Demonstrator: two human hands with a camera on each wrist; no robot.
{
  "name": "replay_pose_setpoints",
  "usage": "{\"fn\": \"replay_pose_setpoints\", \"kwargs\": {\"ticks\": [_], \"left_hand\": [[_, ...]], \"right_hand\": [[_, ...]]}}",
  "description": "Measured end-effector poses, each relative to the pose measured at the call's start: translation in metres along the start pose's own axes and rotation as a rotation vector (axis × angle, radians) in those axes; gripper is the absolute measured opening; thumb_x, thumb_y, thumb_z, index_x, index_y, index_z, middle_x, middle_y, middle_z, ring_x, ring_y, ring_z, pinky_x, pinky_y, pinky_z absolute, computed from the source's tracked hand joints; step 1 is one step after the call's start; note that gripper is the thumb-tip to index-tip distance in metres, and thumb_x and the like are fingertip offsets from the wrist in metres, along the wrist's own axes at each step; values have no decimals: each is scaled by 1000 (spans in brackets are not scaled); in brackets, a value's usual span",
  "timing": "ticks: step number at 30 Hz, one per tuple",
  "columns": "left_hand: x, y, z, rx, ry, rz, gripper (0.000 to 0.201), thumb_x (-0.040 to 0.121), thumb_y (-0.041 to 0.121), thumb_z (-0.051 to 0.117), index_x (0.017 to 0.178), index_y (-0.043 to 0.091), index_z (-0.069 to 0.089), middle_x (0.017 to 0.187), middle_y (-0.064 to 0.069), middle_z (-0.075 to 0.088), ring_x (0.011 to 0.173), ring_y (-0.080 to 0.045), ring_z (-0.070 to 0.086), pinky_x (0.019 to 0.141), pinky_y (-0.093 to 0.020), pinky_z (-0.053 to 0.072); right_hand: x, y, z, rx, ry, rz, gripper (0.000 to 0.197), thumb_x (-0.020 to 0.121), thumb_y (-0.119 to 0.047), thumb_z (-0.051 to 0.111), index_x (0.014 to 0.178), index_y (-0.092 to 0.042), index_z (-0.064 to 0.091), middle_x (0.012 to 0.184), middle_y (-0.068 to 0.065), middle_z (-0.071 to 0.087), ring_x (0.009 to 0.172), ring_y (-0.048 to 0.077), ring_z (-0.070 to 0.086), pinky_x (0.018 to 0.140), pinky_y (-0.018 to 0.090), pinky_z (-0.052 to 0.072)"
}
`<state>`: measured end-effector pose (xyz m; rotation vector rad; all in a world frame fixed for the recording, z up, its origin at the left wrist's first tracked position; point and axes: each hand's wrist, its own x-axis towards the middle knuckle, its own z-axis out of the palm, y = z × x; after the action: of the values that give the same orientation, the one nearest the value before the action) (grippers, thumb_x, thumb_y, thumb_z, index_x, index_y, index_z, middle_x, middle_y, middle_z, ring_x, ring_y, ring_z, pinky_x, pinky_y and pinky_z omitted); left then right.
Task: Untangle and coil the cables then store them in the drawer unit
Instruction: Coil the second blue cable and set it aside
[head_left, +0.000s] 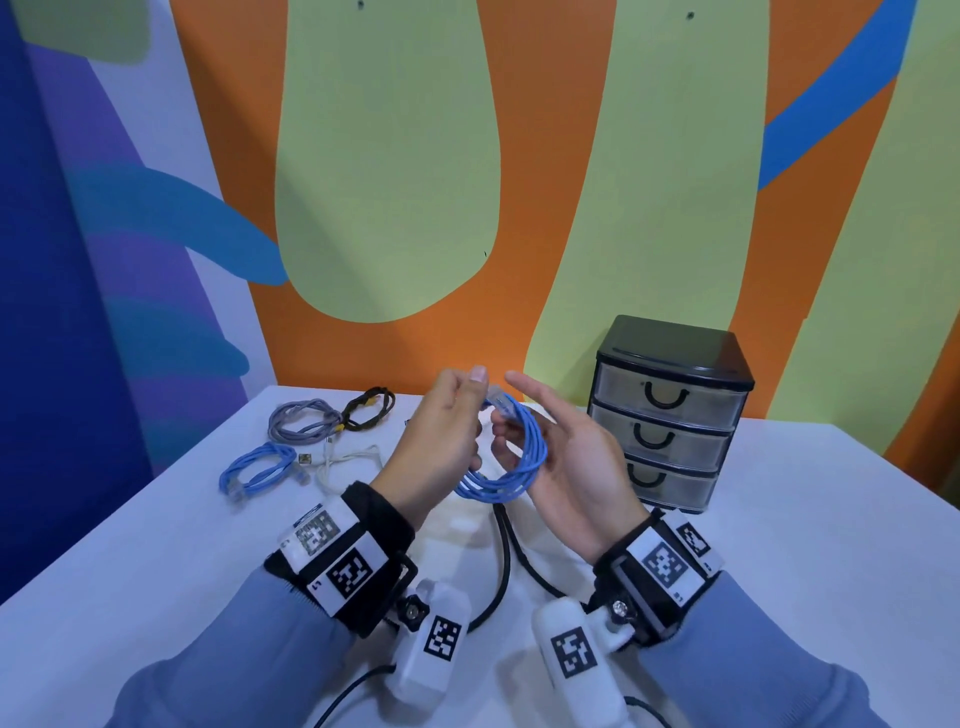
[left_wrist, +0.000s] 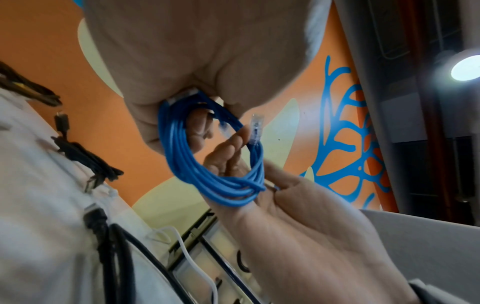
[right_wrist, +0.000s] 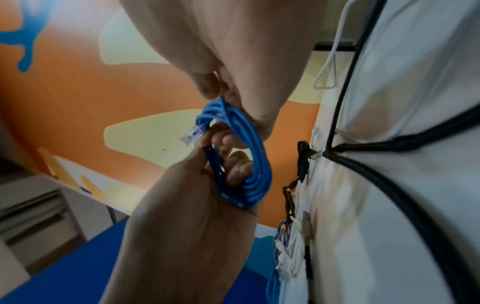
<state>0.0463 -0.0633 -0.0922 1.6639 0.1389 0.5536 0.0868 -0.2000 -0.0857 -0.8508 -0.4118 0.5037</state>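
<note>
A blue network cable (head_left: 519, 457) wound into a coil hangs above the table between my hands. My left hand (head_left: 441, 431) grips the coil's upper part, thumb raised, in front of the clear plug (head_left: 496, 397). My right hand (head_left: 566, 457) has its lower fingers hooked through the loop and its index finger stretched out. In the left wrist view the coil (left_wrist: 215, 181) lies across the right hand's fingers (left_wrist: 233, 152), and a plug (left_wrist: 255, 127) sticks up. The right wrist view has the coil (right_wrist: 249, 164) gripped from above and below. The black drawer unit (head_left: 670, 410) stands at the right with all three drawers closed.
At the table's back left lie a grey coiled cable (head_left: 304, 421), a black and yellow one (head_left: 369, 408), another blue coil (head_left: 254, 470) and a loose white cable (head_left: 348, 462). Thick black leads (head_left: 504, 561) run across the white table (head_left: 779, 519) below my hands.
</note>
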Motion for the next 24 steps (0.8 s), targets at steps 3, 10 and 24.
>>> {"fn": "replay_pose_setpoints", "kwargs": {"ticks": [3,10,24], "left_hand": [[-5,1,7,-10,-52,0,38,112,50,43,112,15,59,86,-2,60,74,-20,54,62,-33,46],[-7,14,7,-91,-88,-2,30,109,38,56,115,12,69,72,-2,58,59,-14,54,68,-34,47],[-2,9,-4,-174,99,155,13,106,11,63,113,14,74,84,-6,74,76,-16,69,77,-32,62]], "right_hand": [[-1,7,2,-237,25,-117,27,104,-23,61,123,-5,68,80,2,62,69,12,56,67,29,52],[5,5,-5,-257,171,-200,24,106,-28,59,110,-6,67,61,0,41,54,12,33,50,24,29],[10,7,-13,-469,217,-231,33,96,-36,74,111,-8,69,84,4,69,76,14,65,78,36,54]]}}
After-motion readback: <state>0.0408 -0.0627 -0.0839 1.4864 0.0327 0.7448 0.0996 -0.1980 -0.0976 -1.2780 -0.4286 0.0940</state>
